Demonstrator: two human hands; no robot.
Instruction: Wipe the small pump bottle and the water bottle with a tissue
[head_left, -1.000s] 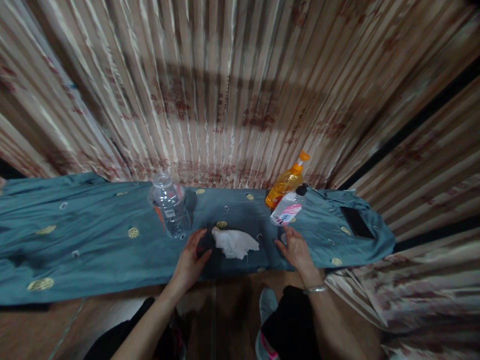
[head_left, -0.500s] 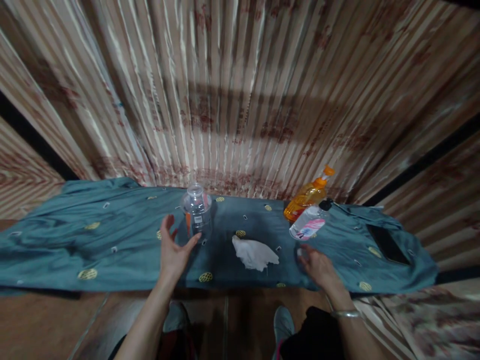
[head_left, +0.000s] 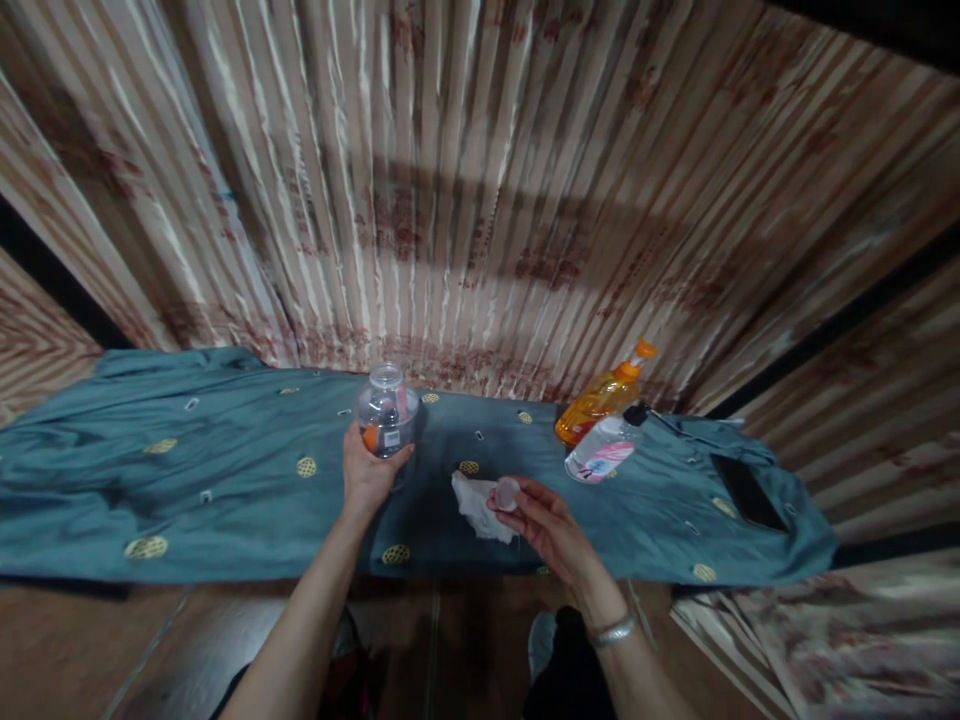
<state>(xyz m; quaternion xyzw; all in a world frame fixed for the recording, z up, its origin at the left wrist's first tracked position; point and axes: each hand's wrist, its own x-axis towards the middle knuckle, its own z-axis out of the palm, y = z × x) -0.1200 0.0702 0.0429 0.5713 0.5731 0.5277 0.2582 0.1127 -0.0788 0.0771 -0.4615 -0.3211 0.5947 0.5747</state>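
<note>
My left hand is wrapped round the lower side of a clear plastic bottle, which stands upright with its mouth uncapped. Between the thumb and fingers of my right hand is a small round whitish bottle cap. The cap is held above a crumpled white cloth, which my fingers partly hide. To the right of that hand, a clear bottle with a pink label and black top stands in front of an orange pump bottle.
A teal patterned cloth covers the narrow table. A black phone lies toward its right end. Behind the table hangs a pleated, flowered curtain. Tiled floor shows below the front edge.
My left hand has closed round the clear bottle. My right hand has moved left with the cap, from near the pink-labelled bottle to over the white cloth. The view has shifted slightly.
</note>
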